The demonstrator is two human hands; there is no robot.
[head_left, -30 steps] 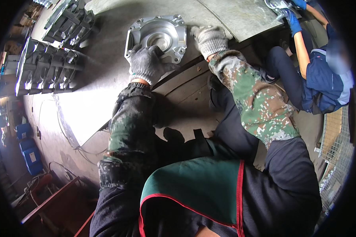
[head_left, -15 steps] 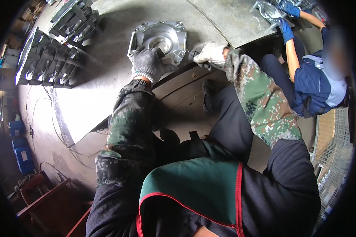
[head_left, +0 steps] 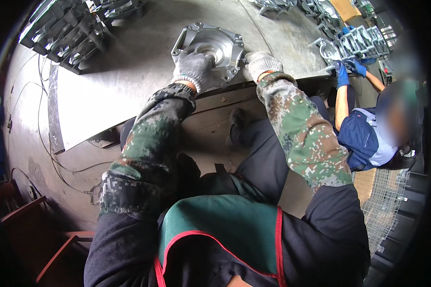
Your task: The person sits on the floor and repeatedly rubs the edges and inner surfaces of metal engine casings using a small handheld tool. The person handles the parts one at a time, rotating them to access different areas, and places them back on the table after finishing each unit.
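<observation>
The cast metal housing [head_left: 221,41] is carried by the surface [head_left: 148,52], whose front edge is close before it. Its near wall is clamped by fingers of the left hand [head_left: 194,70]; at its right, closure of the right hand's [head_left: 263,63] fingers cannot be told. A drop could be caused by uneven pulling.

Left hand [head_left: 194,68] and right hand [head_left: 262,64] reach forward, backs upward.

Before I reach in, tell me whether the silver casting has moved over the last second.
Yes: the silver casting has shifted rightward, closer to the tabletop seam.
</observation>
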